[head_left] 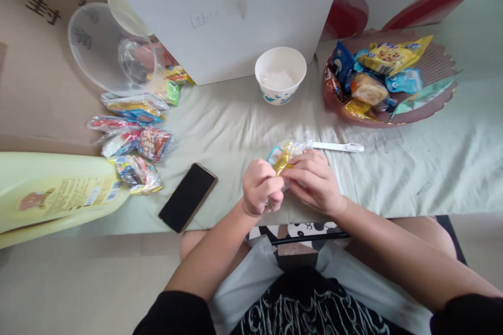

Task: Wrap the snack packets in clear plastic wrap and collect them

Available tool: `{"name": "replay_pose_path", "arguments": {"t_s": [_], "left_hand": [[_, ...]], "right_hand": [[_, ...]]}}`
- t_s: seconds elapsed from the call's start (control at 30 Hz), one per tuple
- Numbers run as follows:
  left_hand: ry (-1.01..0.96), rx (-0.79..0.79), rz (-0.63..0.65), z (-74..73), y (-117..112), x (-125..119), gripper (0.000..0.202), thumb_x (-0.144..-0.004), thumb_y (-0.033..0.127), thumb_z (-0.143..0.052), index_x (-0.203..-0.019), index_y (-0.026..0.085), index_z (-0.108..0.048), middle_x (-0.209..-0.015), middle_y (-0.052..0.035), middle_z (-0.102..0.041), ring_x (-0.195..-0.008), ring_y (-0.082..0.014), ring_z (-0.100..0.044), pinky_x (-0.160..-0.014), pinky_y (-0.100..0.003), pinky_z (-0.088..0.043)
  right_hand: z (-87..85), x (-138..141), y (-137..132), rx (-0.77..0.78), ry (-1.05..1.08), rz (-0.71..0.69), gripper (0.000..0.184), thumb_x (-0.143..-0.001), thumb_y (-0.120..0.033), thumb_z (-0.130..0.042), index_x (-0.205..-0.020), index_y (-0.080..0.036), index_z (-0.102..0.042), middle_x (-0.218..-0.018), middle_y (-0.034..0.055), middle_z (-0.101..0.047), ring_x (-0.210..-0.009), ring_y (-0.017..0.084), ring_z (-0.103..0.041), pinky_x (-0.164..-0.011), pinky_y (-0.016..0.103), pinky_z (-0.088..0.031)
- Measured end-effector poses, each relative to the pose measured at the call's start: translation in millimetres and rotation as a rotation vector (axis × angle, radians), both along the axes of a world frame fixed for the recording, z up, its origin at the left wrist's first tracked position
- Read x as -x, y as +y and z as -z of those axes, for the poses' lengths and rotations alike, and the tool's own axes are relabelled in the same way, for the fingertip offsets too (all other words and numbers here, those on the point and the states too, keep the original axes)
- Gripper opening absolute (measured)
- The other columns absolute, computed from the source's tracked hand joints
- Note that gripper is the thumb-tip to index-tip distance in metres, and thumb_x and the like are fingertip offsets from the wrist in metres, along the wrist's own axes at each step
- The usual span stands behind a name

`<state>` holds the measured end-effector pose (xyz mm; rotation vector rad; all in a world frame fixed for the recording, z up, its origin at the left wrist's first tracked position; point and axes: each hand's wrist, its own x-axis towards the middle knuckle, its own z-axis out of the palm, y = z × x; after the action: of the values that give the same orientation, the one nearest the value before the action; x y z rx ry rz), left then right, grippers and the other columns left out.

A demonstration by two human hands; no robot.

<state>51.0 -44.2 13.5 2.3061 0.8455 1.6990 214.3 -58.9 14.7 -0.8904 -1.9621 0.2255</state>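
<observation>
Close to the table's front edge, my left hand (262,187) is closed with its fingers curled on one end of a small yellow snack packet (283,158). My right hand (315,182) pinches the same packet from the other side, so the two hands almost touch. Part of the packet is hidden by my fingers. Just beyond them lies a clear plastic wrapper with a blue and white print (275,153). A white plastic stick-like tool (338,146) lies flat to the right, its left end near the wrapper.
A paper bowl (280,84) stands before a white box (236,15). At right is a pink scalloped dish (422,110) of snacks. A phone (188,197), bagged snacks (155,142), a clear plastic tub (94,52) and a pale yellow package (58,193) are at left.
</observation>
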Motion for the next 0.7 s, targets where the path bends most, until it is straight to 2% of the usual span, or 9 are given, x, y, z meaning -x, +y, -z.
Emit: {"name": "replay_pose_path", "arguments": {"t_s": [0.1, 0.27, 0.4, 0.53, 0.7], "left_hand": [[-0.024, 0.088, 0.006, 4.5, 0.7, 2.2, 0.034, -0.106, 0.035, -0.037, -0.080, 0.020, -0.052, -0.066, 0.0009, -0.050, -0.057, -0.0115, -0.045, -0.052, -0.024, -0.038], [0.045, 0.117, 0.009, 5.3, 1.8, 5.1, 0.031, -0.104, 0.030, -0.040, -0.078, 0.021, -0.052, -0.060, 0.0019, -0.053, -0.053, -0.0112, -0.047, -0.051, -0.025, -0.037], [0.069, 0.115, 0.018, 6.4, 3.1, 5.0, 0.030, -0.103, 0.028, -0.041, -0.076, 0.022, -0.051, -0.058, 0.0025, -0.053, -0.051, -0.0113, -0.048, -0.051, -0.025, -0.035], [0.076, 0.122, 0.014, 6.9, 3.4, 4.0, 0.030, -0.103, 0.028, -0.040, -0.075, 0.021, -0.050, -0.057, 0.0026, -0.051, -0.050, -0.0114, -0.044, -0.050, -0.027, -0.032], [0.078, 0.116, 0.006, 6.0, 3.3, 3.6, 0.031, -0.103, 0.027, -0.040, -0.074, 0.021, -0.049, -0.057, 0.0025, -0.051, -0.051, -0.0117, -0.044, -0.051, -0.027, -0.032]], "right_hand": [[-2.1, -1.9, 1.2, 0.024, 0.030, -0.028, 0.018, -0.091, -0.012, -0.059, -0.102, -0.026, -0.062, -0.081, 0.0014, -0.066, -0.082, 0.019, -0.065, -0.078, 0.036, -0.054], [-2.7, 2.5, -4.2, 0.034, 0.091, -0.182, 0.018, -0.084, -0.010, -0.050, -0.093, -0.024, -0.056, -0.094, 0.0038, -0.072, -0.105, 0.022, -0.069, -0.091, 0.041, -0.052], [-2.1, 0.4, -7.0, 0.105, 0.071, -0.262, 0.011, -0.085, -0.014, -0.049, -0.089, -0.024, -0.053, -0.081, 0.0001, -0.069, -0.090, 0.019, -0.068, -0.084, 0.037, -0.049], [0.1, -6.4, -4.0, 0.102, -0.022, -0.181, 0.010, -0.086, -0.016, -0.052, -0.090, -0.024, -0.054, -0.077, 0.0004, -0.065, -0.080, 0.019, -0.059, -0.074, 0.035, -0.044], [3.4, -11.0, -1.3, 0.081, -0.133, -0.028, 0.015, -0.092, -0.016, -0.053, -0.101, -0.025, -0.061, -0.082, -0.0004, -0.067, -0.082, 0.018, -0.058, -0.076, 0.036, -0.040]]}}
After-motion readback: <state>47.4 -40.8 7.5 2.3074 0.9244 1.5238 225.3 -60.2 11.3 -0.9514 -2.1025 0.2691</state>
